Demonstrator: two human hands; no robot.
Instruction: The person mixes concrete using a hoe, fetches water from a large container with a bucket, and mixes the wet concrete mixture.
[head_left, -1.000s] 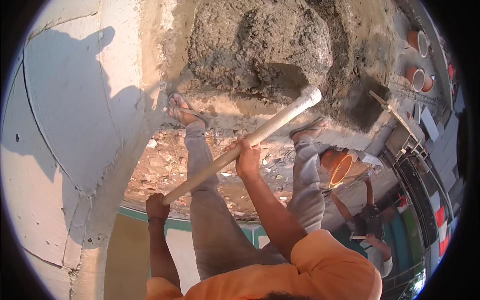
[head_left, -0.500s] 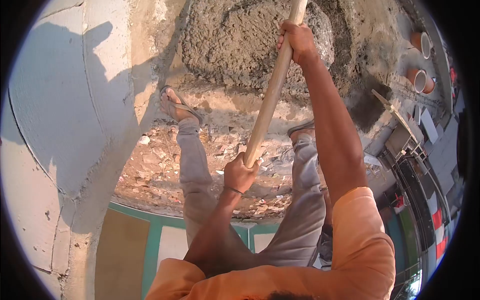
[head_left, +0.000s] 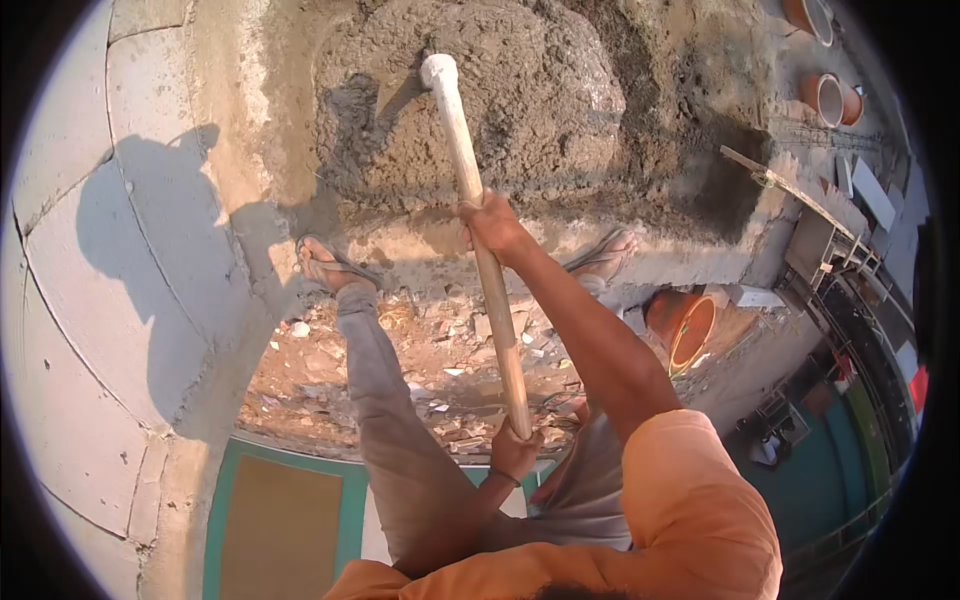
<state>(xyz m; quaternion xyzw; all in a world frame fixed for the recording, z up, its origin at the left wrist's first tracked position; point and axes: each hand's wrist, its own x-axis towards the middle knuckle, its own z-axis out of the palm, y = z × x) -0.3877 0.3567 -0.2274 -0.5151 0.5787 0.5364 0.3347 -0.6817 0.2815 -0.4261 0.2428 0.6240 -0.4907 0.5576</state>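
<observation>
Both of my hands are closed around the long wooden handle of a hoe [head_left: 490,285]. My right hand [head_left: 495,228] grips it about midway up, and my left hand [head_left: 516,450], with a dark band at its wrist, holds the bottom end near my body. At the far end, a pale, mortar-crusted socket [head_left: 440,72] sits at the wet grey concrete mix [head_left: 540,95]. The blade [head_left: 398,97] shows partly beside the socket, against the mix; its edge is hard to make out.
My sandalled feet stand apart on a concrete ledge [head_left: 450,240], with rubble [head_left: 320,350] below. Large pale slabs [head_left: 70,330] lie at left. Orange pots [head_left: 825,98] stand at right, another orange container [head_left: 683,328] lies nearer, and a wooden strip [head_left: 790,190] juts out.
The hoe's far end has come down into view onto the mix, and its handle now leans left. Both hands have moved lower, and the view has shifted, revealing the nearer orange container.
</observation>
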